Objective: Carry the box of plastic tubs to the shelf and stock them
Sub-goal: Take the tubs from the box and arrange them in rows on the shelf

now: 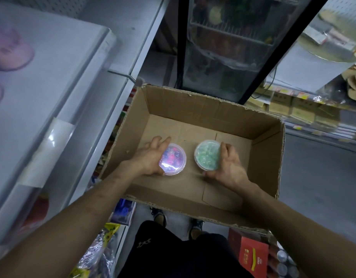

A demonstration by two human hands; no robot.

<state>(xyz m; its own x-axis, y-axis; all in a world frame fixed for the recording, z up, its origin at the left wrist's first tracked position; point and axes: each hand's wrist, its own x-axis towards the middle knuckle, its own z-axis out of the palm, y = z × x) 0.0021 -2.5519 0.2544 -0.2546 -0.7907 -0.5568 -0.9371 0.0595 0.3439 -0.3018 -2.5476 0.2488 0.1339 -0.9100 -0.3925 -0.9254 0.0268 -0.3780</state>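
Down to the last two in the open brown cardboard box (193,103). Left hand (151,157) spans the clear round plastic tub of pink and blue bits (176,159): fingers (165,140) over its far-left rim, thumb on the near rim, spread wide but closed onto the lid edge. Right hand (229,165) mirrors that on the clear round plastic tub of green bits (207,155), with fingertips on the far-right rim, thumb at the near edge and the tub tucked in the curl. Both tubs look to be sitting on the box floor, just apart from each other, between the two sets of fingers. Can't tell whether either has lifted yet. Step in hand is probably a double pick. Grip the side walls below the lids, not the lids alone, since they may pop. Lift straight up past the box walls, then swing left to the white metal shelf (52,77) beyond the left fingers. Set down flat, one at a time, if shelf room is tight.
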